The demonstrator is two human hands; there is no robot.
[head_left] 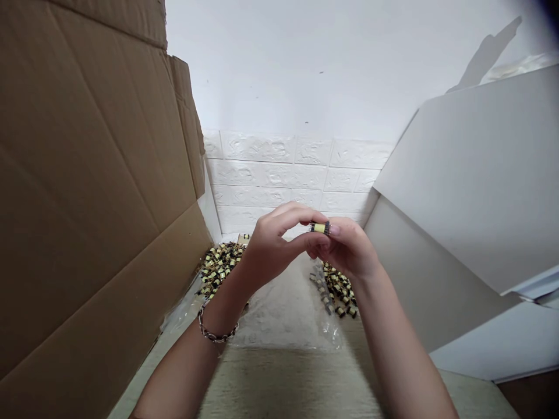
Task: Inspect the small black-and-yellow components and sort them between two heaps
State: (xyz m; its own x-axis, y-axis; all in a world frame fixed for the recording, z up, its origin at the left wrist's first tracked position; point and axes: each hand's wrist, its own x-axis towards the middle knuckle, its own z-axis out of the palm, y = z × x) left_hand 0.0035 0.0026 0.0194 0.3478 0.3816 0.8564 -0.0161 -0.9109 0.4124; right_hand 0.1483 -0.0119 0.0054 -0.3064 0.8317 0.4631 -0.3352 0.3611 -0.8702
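Between my two hands, raised above the table, is one small transformer coil (320, 228) with a yellow-wrapped middle, black ends and thin metal pins. My left hand (279, 235) pinches it from the left with thumb and forefinger. From the other side, my right hand (347, 244) grips its right end, the thumb lying against the pins. Below and left of my left wrist lies a heap of similar coils (218, 265), partly hidden by my forearm. A second pile of coils (338, 288) sits under my right hand.
Clear plastic sheeting (283, 308) lies on the wooden table (283, 384) between the piles. A tall cardboard panel (96, 192) closes off the left side, white boards (471, 174) the right. Behind stands a white brick-patterned wall (271, 174).
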